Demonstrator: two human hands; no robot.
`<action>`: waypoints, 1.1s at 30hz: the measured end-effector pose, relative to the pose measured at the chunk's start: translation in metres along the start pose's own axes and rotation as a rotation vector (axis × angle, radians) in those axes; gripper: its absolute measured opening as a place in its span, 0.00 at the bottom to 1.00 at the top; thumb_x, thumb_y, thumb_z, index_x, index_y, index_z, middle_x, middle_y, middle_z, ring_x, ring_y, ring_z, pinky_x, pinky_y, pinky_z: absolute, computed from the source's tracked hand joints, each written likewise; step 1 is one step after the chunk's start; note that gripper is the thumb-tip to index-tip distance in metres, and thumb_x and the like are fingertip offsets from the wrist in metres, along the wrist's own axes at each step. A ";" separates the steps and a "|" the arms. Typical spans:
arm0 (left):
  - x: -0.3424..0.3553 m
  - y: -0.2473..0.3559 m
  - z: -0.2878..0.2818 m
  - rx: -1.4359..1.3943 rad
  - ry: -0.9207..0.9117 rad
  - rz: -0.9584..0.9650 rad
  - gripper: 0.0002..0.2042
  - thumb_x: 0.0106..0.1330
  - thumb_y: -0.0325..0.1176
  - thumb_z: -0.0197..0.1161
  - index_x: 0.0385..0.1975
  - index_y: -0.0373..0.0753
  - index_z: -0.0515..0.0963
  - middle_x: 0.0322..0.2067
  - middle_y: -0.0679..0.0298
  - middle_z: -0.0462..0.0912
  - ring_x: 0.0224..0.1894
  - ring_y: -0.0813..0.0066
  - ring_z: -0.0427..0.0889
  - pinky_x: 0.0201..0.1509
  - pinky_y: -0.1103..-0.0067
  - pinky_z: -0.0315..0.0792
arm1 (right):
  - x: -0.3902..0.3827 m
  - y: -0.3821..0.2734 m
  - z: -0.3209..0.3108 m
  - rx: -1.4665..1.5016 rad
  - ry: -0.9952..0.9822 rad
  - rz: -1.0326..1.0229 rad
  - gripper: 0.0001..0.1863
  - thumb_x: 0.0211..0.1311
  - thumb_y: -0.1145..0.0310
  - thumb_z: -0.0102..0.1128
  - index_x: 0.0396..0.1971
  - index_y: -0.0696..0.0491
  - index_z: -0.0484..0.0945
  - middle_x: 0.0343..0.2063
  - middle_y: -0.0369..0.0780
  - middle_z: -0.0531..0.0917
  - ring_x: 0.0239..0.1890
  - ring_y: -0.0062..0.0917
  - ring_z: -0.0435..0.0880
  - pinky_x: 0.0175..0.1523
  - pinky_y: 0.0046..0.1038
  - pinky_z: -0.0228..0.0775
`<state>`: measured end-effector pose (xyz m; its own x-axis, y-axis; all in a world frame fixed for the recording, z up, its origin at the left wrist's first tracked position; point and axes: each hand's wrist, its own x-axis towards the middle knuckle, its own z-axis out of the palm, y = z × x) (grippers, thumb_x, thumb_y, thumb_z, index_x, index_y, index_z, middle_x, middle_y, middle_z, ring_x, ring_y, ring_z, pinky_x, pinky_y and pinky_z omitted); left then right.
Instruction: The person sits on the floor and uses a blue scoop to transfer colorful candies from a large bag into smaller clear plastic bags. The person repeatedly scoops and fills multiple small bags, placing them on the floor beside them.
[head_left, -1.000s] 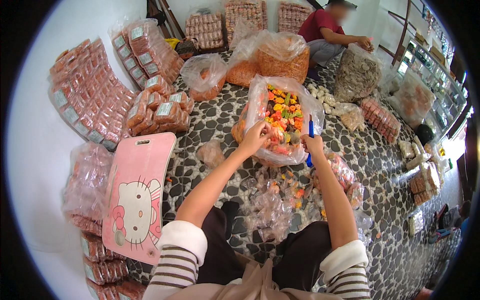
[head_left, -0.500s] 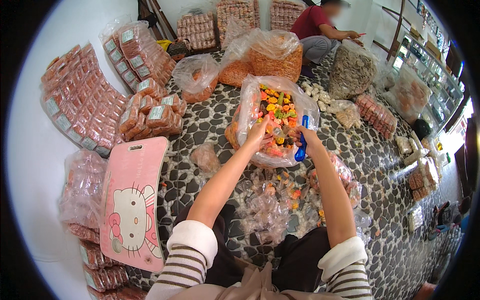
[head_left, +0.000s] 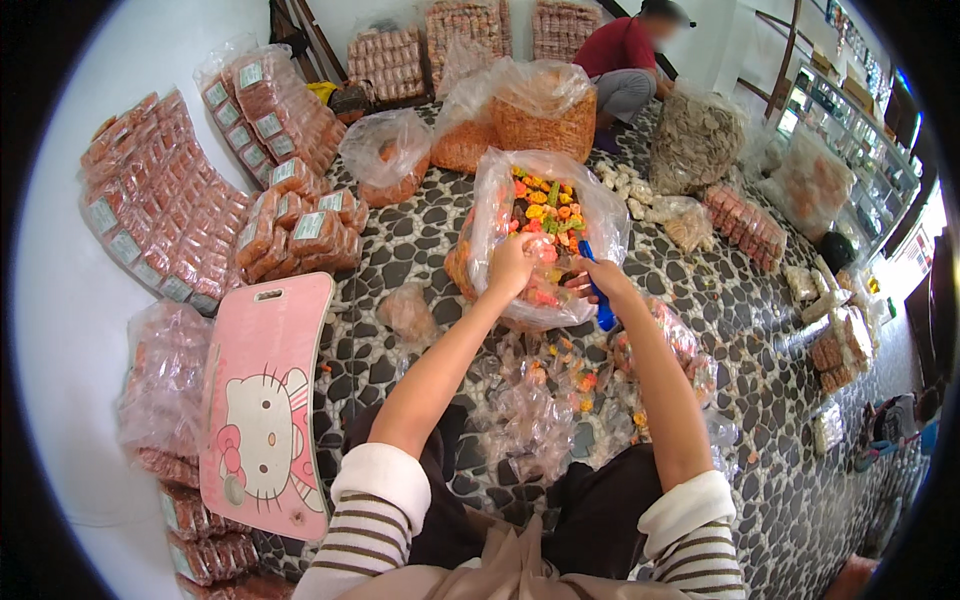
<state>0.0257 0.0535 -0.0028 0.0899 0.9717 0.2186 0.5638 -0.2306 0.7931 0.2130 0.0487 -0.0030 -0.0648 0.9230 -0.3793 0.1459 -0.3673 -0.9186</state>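
Note:
A big clear plastic bag [head_left: 487, 215] stands open in front of me, filled with colourful snack pieces [head_left: 548, 208] in orange, yellow, green, red and dark brown. Over its near half, my left hand [head_left: 511, 263] is closed with its fingertips pinched on what looks like a small clear plastic bag [head_left: 543, 250]. My right hand [head_left: 608, 282] holds a long blue tool [head_left: 603, 312] at the bag's right side; the tool's exact kind is unclear. Below, on the floor between my legs, lies a heap of small clear bags [head_left: 530, 420], some with snack pieces in them.
A pink cartoon board [head_left: 268, 400] leans at left beside stacked packs of reddish snacks [head_left: 165, 200]. Large bags of orange snacks [head_left: 543, 120] stand behind. A person in a red shirt [head_left: 612, 48] crouches near a bag of greyish pieces [head_left: 698, 140]. Glass shelves [head_left: 850, 150] stand at right.
My left hand has risen slightly, fingers now pinched higher. The blue tool in my right hand has tilted, its top leaning left. The crouching person's arm has lowered.

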 end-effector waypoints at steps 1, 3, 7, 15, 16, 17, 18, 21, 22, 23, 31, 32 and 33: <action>-0.006 0.006 -0.002 -0.004 0.035 0.136 0.16 0.52 0.31 0.63 0.43 0.39 0.75 0.35 0.57 0.77 0.38 0.66 0.78 0.40 0.76 0.71 | 0.001 0.005 -0.006 -0.112 0.014 -0.043 0.17 0.60 0.59 0.49 0.39 0.58 0.67 0.27 0.44 0.80 0.16 0.20 0.74 0.16 0.20 0.60; -0.020 0.015 -0.002 -0.012 0.064 0.341 0.15 0.51 0.30 0.62 0.41 0.42 0.77 0.35 0.57 0.76 0.37 0.63 0.78 0.40 0.74 0.71 | 0.004 0.016 -0.025 -0.311 0.148 -0.125 0.20 0.58 0.55 0.51 0.40 0.57 0.69 0.24 0.41 0.79 0.16 0.22 0.75 0.16 0.23 0.64; -0.073 0.004 0.016 0.255 -0.369 0.705 0.13 0.53 0.29 0.59 0.40 0.41 0.75 0.33 0.59 0.74 0.34 0.60 0.76 0.39 0.71 0.71 | -0.003 0.065 -0.075 -0.293 0.230 -0.157 0.17 0.56 0.58 0.52 0.34 0.58 0.72 0.21 0.40 0.80 0.15 0.22 0.76 0.19 0.25 0.67; -0.109 -0.081 0.110 0.296 -0.687 0.427 0.14 0.57 0.30 0.57 0.43 0.41 0.73 0.40 0.59 0.70 0.46 0.61 0.70 0.50 0.71 0.66 | -0.038 0.185 -0.126 -0.618 0.137 -0.014 0.16 0.53 0.60 0.54 0.34 0.58 0.72 0.17 0.42 0.78 0.19 0.28 0.79 0.24 0.31 0.70; -0.106 -0.089 0.126 0.291 -0.695 0.409 0.14 0.57 0.30 0.57 0.44 0.41 0.73 0.41 0.58 0.69 0.47 0.60 0.69 0.51 0.71 0.66 | -0.036 0.199 -0.129 -0.772 0.162 -0.050 0.16 0.53 0.61 0.54 0.35 0.59 0.73 0.18 0.45 0.79 0.24 0.35 0.80 0.33 0.36 0.72; -0.105 -0.097 0.144 0.291 -0.711 0.377 0.14 0.57 0.29 0.57 0.44 0.41 0.73 0.42 0.58 0.69 0.48 0.60 0.68 0.53 0.71 0.65 | -0.034 0.214 -0.132 -0.735 0.145 0.009 0.16 0.53 0.61 0.54 0.35 0.58 0.73 0.20 0.47 0.79 0.26 0.38 0.80 0.35 0.36 0.71; -0.103 -0.103 0.163 0.251 -0.709 0.351 0.14 0.56 0.28 0.57 0.44 0.39 0.73 0.42 0.57 0.69 0.48 0.59 0.68 0.53 0.70 0.64 | -0.029 0.229 -0.132 -0.685 0.125 0.050 0.16 0.52 0.61 0.54 0.36 0.58 0.73 0.21 0.48 0.79 0.29 0.40 0.80 0.37 0.37 0.70; -0.099 -0.117 0.225 0.220 -0.721 0.223 0.14 0.56 0.27 0.56 0.44 0.38 0.73 0.42 0.56 0.69 0.49 0.58 0.68 0.53 0.70 0.64 | -0.017 0.268 -0.128 -0.613 0.149 0.062 0.15 0.53 0.63 0.54 0.37 0.58 0.73 0.29 0.55 0.78 0.37 0.46 0.78 0.44 0.42 0.67; -0.098 -0.123 0.242 0.254 -0.728 0.224 0.15 0.56 0.27 0.56 0.45 0.37 0.72 0.43 0.54 0.69 0.50 0.57 0.68 0.54 0.69 0.64 | -0.013 0.279 -0.126 -0.595 0.140 0.084 0.16 0.53 0.63 0.54 0.37 0.58 0.73 0.30 0.55 0.78 0.38 0.47 0.77 0.44 0.42 0.67; -0.098 -0.129 0.258 0.265 -0.721 0.204 0.16 0.56 0.27 0.57 0.46 0.37 0.71 0.44 0.54 0.68 0.50 0.57 0.67 0.53 0.69 0.64 | -0.011 0.288 -0.122 -0.589 0.137 0.172 0.16 0.53 0.63 0.54 0.38 0.58 0.73 0.31 0.56 0.77 0.39 0.48 0.76 0.44 0.42 0.67; -0.098 -0.145 0.326 0.694 -0.688 0.177 0.26 0.42 0.34 0.69 0.45 0.39 0.70 0.46 0.50 0.69 0.50 0.52 0.66 0.53 0.66 0.63 | -0.015 0.317 -0.116 -0.579 0.068 0.099 0.14 0.54 0.65 0.53 0.36 0.60 0.73 0.27 0.56 0.77 0.34 0.50 0.76 0.39 0.44 0.67; -0.095 -0.144 0.325 0.734 -0.745 0.156 0.28 0.42 0.36 0.70 0.45 0.38 0.70 0.46 0.50 0.70 0.51 0.52 0.65 0.53 0.65 0.63 | -0.015 0.317 -0.115 -0.587 0.068 0.106 0.14 0.53 0.65 0.54 0.35 0.59 0.73 0.27 0.56 0.77 0.34 0.49 0.76 0.39 0.43 0.67; -0.092 -0.142 0.322 0.775 -0.770 0.154 0.29 0.42 0.38 0.71 0.46 0.37 0.69 0.46 0.50 0.71 0.53 0.51 0.65 0.54 0.65 0.63 | -0.014 0.316 -0.114 -0.587 0.074 0.110 0.14 0.53 0.65 0.54 0.35 0.59 0.73 0.27 0.56 0.77 0.34 0.49 0.77 0.40 0.42 0.67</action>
<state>0.2017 0.0137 -0.3187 0.5387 0.7700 -0.3420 0.8406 -0.5183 0.1571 0.3722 -0.0675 -0.2751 0.0473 0.8962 -0.4411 0.6700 -0.3560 -0.6514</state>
